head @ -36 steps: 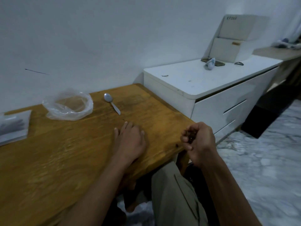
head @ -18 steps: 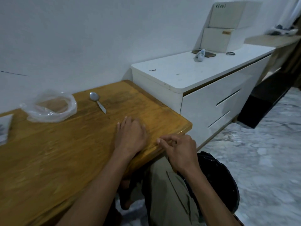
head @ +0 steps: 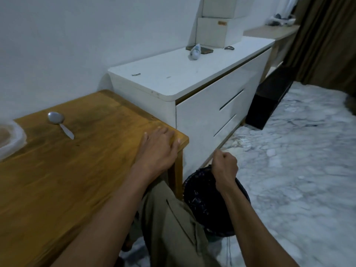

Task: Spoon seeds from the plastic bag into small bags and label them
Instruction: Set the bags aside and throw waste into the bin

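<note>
We see a white drawer cabinet (head: 202, 97) beside the wooden table (head: 57, 180) | spoon (head: 59, 122) and plastic bag (head: 9, 139) lie far-left | left hand (head: 158, 149) flat, fingers straight | right hand (head: 224, 166), off the table edge since before, fisted above a black bin (head: 215, 211); contents untellable.

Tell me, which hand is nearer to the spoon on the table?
Left. The left hand lies flat on the table, right of the spoon. The right hand is off the table, over the black bin.
</note>
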Motion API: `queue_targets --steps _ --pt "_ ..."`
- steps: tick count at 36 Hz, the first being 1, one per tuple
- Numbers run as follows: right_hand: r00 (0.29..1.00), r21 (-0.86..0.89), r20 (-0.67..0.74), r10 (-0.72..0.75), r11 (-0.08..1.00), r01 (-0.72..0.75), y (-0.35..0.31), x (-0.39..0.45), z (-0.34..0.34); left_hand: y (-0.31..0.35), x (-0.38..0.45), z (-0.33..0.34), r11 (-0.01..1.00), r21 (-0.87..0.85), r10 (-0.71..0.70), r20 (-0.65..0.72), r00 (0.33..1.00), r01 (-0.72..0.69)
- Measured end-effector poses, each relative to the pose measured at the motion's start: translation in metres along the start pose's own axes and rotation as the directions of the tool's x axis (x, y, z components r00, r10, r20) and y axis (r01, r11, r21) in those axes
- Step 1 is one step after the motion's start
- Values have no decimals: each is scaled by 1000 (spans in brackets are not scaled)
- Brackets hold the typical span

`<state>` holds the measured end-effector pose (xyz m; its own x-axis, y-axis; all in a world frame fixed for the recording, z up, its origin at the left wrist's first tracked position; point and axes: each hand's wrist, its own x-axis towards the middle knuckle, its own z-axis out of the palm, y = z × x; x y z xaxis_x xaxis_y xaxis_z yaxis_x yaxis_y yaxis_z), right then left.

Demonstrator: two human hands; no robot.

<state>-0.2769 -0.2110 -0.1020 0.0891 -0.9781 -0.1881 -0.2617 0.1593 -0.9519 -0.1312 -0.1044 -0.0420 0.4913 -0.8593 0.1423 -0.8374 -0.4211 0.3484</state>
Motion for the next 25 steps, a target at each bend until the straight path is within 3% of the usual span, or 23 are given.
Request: queue_targets --steps 13,25 --pt "982 -416 88 166 902 -116 109 57 -1 5 30 18 999 22 39 -22 999 -38" --pt "960 -286 94 264 931 -228 106 56 0 5 27 18 998 48 42 -30 999 -41"
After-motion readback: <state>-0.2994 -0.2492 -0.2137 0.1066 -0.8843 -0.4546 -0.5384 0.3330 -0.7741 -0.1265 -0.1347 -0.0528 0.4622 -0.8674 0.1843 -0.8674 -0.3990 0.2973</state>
